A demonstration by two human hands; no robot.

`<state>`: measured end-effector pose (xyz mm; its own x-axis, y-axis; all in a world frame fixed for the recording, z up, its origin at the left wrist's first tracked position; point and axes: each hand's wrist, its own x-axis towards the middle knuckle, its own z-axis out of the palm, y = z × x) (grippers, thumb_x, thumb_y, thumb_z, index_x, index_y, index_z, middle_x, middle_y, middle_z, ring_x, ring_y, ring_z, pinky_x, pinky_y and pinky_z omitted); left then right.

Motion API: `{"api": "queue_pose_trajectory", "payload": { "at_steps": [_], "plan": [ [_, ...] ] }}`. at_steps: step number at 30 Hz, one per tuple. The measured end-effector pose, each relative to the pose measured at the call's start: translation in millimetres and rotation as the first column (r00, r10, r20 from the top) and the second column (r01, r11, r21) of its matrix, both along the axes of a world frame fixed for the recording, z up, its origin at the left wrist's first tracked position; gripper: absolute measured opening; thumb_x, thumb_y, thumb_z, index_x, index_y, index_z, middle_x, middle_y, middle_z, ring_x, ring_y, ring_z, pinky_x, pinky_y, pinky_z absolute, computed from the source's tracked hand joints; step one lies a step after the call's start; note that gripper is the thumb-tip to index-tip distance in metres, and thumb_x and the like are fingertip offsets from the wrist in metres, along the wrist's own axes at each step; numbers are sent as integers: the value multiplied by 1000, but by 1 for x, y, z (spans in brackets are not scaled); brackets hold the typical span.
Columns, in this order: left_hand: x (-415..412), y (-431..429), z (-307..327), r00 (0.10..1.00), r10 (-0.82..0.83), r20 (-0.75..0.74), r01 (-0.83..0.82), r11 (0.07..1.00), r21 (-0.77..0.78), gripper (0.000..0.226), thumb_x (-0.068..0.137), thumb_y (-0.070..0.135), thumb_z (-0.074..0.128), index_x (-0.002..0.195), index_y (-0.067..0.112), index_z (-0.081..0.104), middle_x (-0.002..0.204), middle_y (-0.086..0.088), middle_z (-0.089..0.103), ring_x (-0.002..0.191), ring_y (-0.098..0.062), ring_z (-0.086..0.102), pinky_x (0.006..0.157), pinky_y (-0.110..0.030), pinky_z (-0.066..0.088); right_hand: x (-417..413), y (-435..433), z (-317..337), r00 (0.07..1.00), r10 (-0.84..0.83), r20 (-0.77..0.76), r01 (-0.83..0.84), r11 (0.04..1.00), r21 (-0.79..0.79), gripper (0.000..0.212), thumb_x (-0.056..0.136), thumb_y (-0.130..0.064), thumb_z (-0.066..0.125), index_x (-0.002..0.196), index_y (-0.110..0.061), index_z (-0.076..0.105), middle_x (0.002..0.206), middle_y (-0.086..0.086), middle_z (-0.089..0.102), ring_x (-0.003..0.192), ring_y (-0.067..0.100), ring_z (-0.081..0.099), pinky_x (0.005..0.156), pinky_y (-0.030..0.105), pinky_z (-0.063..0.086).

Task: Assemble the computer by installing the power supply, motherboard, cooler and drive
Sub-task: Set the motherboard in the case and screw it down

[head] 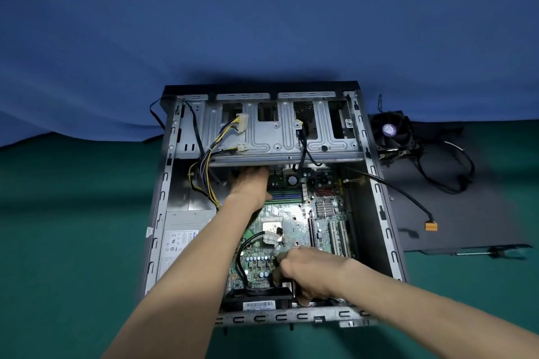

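An open grey computer case (388, 230) lies on its side on the green table. The green motherboard (294, 221) sits inside it, and the grey power supply (183, 239) fills the near left corner. My left hand (250, 186) reaches to the board's far left edge, and its fingertips vanish under the drive cage (274, 131). My right hand (309, 271) curls over the board's near right corner, by the rear of the case. Whether either hand grips the board is hidden. The cooler fan (392, 132) lies outside, right of the case.
Yellow and black power cables (210, 163) run from the supply up over the drive cage. A black case fan (256, 297) sits at the near wall. The dark side panel (466, 212) lies to the right with loose black cables and an orange connector (431, 225). Blue cloth hangs behind.
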<state>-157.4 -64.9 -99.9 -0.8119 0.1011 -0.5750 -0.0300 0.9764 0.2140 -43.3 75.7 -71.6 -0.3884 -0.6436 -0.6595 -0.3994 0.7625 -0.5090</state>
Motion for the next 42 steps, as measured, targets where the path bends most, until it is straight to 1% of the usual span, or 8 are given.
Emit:
{"api": "queue_pose_trajectory", "payload": {
  "at_steps": [4, 10, 15, 18, 28, 34, 38, 42],
  "plan": [
    [0, 0, 1, 1000, 19, 14, -19, 1000, 13, 53, 86, 26, 69, 130, 10, 44, 135, -14, 47, 129, -33, 40, 109, -53, 30, 2, 1, 0, 998, -58, -16, 57, 998, -27, 15, 99, -7, 35, 88, -8, 45, 79, 1, 35, 65, 11, 30, 55, 19, 29],
    [-1, 1, 4, 1000, 12, 20, -12, 1000, 19, 58, 86, 25, 69, 135, 12, 41, 140, -13, 43, 133, -33, 36, 109, -54, 28, 3, 0, 4, 991, -131, 10, 131, 991, -2, 10, 96, 1, 42, 96, -3, 51, 90, 4, 42, 68, 8, 32, 58, 15, 30],
    [-1, 0, 3, 999, 40, 27, -41, 998, 43, 60, 87, 26, 67, 138, 12, 39, 145, -13, 38, 136, -34, 32, 112, -55, 24, 0, -4, 12, 988, -148, 48, 147, 989, 10, 26, 93, 2, 47, 74, -14, 42, 74, -2, 38, 63, 10, 35, 59, 22, 34],
    [0, 1, 4, 1000, 14, 13, -14, 1000, 0, 58, 90, 30, 63, 139, 14, 37, 147, -13, 35, 138, -34, 28, 113, -59, 17, 0, -2, 15, 994, -108, -16, 108, 994, -12, 12, 85, 9, 57, 88, -3, 58, 76, 1, 45, 67, 16, 46, 68, 27, 41],
    [4, 7, 1, 1000, 3, -8, -3, 996, 92, 45, 93, 23, 57, 134, 11, 43, 131, -15, 50, 128, -32, 41, 109, -52, 29, 2, 2, 13, 993, -119, -28, 117, 992, -44, 32, 75, 14, 65, 103, -3, 65, 103, 15, 64, 93, 29, 63, 91, 41, 51],
    [5, 11, 2, 995, -81, -63, 77, 995, -66, 45, 94, 27, 56, 136, 18, 45, 133, -12, 49, 131, -32, 36, 112, -58, 15, 0, 1, 19, 985, -170, 23, 170, 985, -19, 35, 78, 18, 58, 105, -2, 65, 91, 11, 61, 70, 18, 59, 74, 30, 50],
    [5, 10, 0, 989, -124, -76, 118, 990, -81, 46, 94, 30, 56, 137, 17, 44, 130, -12, 52, 126, -31, 43, 108, -45, 31, -3, 4, 20, 974, -215, 70, 215, 977, 3, 37, 78, 18, 57, 106, -6, 66, 73, -2, 52, 60, 7, 53, 61, 20, 42],
    [5, 8, 0, 978, -163, -128, 152, 984, -97, 53, 94, 35, 55, 142, 20, 39, 133, -12, 51, 127, -32, 42, 106, -40, 32, -2, 6, 19, 974, -221, 49, 221, 975, 0, 36, 80, 15, 60, 107, -7, 67, 80, -1, 55, 65, 7, 51, 75, 25, 43]
  ]
}}
